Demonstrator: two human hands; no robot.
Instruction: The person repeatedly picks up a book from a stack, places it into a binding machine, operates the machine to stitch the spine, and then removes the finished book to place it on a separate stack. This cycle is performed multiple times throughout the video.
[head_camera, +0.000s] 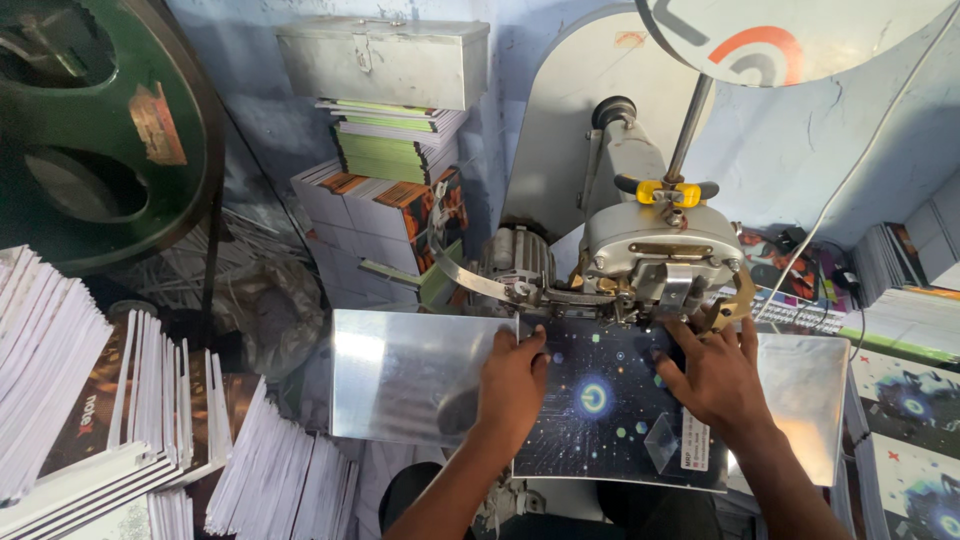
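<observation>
A dark notebook (612, 420) with a space-pattern cover lies on the shiny metal plate (400, 375) of a grey stitching machine (655, 245). My left hand (512, 380) presses flat on the notebook's left edge, fingers spread toward the machine head. At the top right part of the cover, my right hand (715, 375) lies flat with its fingertips just below the machine's head. Both hands hold the notebook down under the head; neither grips it.
Stacks of white-edged notebooks (90, 400) fill the left side. More dark-covered notebooks (910, 400) lie at the right. Behind stand book piles (390, 150) under a grey metal box (385, 60). A big green wheel (100, 120) is at upper left.
</observation>
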